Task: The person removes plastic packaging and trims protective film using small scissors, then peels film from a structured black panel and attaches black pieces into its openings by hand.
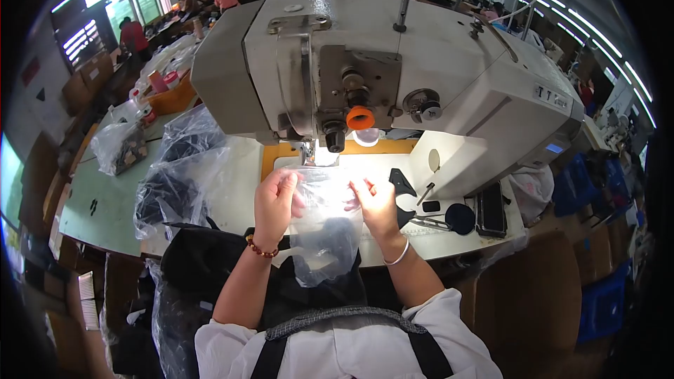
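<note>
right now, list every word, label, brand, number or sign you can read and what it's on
"TT", on the right end of the big white sewing machine; the characters after it are unclear.
Small lit blue display on the machine: too small to read.
Dark red wall sign: too blurred to read.

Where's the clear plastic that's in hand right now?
In the head view, near the middle: the clear plastic is held between the left hand and right hand, on the near side of the sewing machine.

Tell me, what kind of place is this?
Probably a sewing workshop: there's a big sewing machine, people working at other tables, and long rows of ceiling lights.
</note>
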A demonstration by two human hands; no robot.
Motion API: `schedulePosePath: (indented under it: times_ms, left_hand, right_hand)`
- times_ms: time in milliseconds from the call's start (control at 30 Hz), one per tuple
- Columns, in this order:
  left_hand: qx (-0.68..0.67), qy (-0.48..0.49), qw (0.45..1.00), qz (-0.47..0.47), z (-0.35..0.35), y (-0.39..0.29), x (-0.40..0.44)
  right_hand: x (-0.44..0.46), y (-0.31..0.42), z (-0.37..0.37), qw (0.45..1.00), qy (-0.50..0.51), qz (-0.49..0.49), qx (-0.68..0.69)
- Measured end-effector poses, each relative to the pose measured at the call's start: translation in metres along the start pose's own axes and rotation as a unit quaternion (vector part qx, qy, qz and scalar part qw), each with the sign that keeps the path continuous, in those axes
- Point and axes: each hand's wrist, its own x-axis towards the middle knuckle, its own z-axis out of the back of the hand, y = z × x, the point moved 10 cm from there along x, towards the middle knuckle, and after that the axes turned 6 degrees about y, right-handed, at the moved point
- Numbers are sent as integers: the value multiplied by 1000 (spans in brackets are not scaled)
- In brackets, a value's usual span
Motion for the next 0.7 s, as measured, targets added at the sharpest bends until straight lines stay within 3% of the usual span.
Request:
schedulePosePath:
  times_ms: [67, 133, 200, 300, 533, 700]
  left_hand:
    - [-38, -1, 999, 26, 5, 11, 8]
    - [-91, 3, 994, 55, 8, 26, 16]
    - [-120, 5, 991, 56, 7, 29, 23]
    - [-140, 2, 988, 63, 6, 33, 32]
    - [-189, 10, 978, 89, -1, 40, 52]
    - [-145, 29, 986, 75, -4, 28, 42]
  right_hand:
    - [8, 14, 2, 993, 30, 64, -97]
    - [11, 29, -2, 989, 25, 110, -95]
    - [9, 41, -4, 991, -16, 133, 6]
    - [11, 49, -1, 991, -40, 129, 0]
    - [29, 44, 3, 987, 39, 156, 27]
    - [23, 45, 5, 990, 15, 139, 15]
